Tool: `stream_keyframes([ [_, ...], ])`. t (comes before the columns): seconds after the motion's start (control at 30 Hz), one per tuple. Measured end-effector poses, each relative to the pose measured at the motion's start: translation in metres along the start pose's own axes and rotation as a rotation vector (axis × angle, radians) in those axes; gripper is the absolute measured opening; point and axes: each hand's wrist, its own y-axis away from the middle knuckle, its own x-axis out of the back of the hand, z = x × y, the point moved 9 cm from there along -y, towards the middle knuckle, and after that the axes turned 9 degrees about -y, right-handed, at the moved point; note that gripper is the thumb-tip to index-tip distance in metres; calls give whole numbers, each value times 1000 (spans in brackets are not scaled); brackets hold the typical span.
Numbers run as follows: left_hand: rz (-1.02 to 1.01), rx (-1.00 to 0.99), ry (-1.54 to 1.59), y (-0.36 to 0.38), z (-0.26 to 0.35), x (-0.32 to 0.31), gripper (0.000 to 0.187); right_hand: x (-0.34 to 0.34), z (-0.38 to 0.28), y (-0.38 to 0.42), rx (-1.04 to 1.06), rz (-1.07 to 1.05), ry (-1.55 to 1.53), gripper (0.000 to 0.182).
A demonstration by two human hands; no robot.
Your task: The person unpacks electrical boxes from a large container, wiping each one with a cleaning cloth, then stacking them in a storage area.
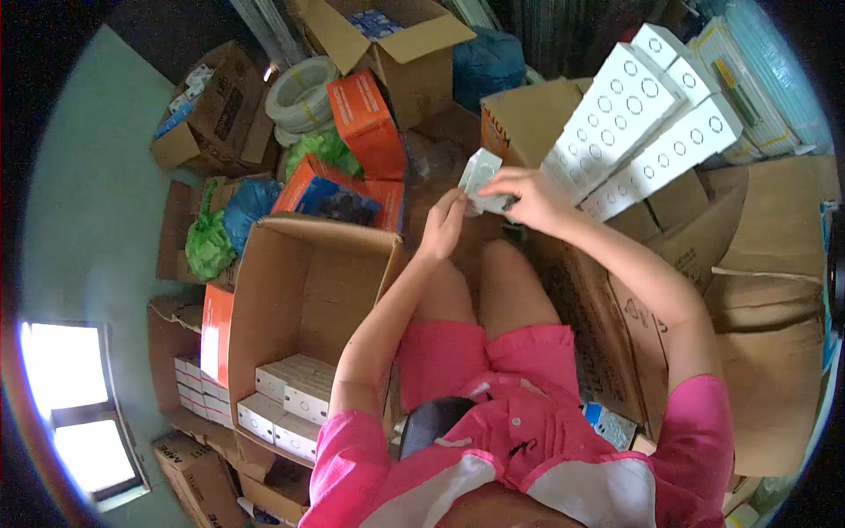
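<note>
A small white plastic electrical box [481, 169] is held in front of me, above my knees. My left hand [447, 222] grips its lower left edge with thumb and fingers. From the right, my right hand [530, 199] closes over the near end of the same box, hiding part of it. Just beyond my right hand, tall stacks of similar white boxes with round knockout marks [607, 110] lean on the cartons. To the left of my left arm, an open carton [317, 231] contains more white boxes [304, 400] at its near end.
Orange boxes [368, 119], a coil of pale tubing [301, 95] and green bags [209, 242] lie at the far left. An open carton [414, 75] stands at the back. Large cardboard flaps [766, 352] flank my right arm. A window [79, 405] is at the left wall.
</note>
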Motion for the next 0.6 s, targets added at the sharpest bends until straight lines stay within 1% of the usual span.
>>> stream_keyframes([
  [0.03, 10, 37, 56, 0, -4, 0, 34, -6, -1, -3, 22, -28, 57, 40],
  [0.07, 21, 78, 111, -1, -9, 2, 35, -2, 11, -8, -19, 4, 59, 40],
  [0.1, -34, 122, 121, -3, -19, 1, 35, 3, 21, -13, -62, 35, 53, 40],
  [0.17, -40, 110, 49, 0, -34, 0, 38, 18, 40, -15, -173, 133, 51, 38],
  [0.2, -46, 102, 16, 1, -29, -2, 40, 28, 38, -18, -100, 204, 53, 34],
  [0.23, -48, 88, -16, 5, -21, -5, 39, 27, 42, -15, -128, 196, 53, 34],
  [0.3, -31, 63, 60, 4, -17, -10, 38, 16, 43, -10, -165, 137, 53, 35],
  [0.33, -25, 47, 99, 1, -16, -12, 38, 4, 36, -9, -172, 89, 53, 36],
  [0.37, -31, 90, 31, -1, -22, -10, 38, -4, 19, -9, -96, 43, 49, 36],
  [0.4, -33, 83, 69, -1, -21, -10, 38, -9, 12, -7, -151, 25, 18, 35],
  [0.47, -33, 69, 140, -1, -19, -8, 38, -10, 8, -6, -78, 55, 58, 37],
  [0.53, -40, 50, 89, 2, -13, -6, 38, 6, 15, -10, -149, 82, 84, 38],
  [0.57, -38, 36, 70, 3, -8, -5, 38, 10, 37, -11, -197, 128, 101, 39],
  [0.6, -35, 21, 51, 5, -4, -4, 38, 23, 33, -12, -231, 163, 123, 37],
])
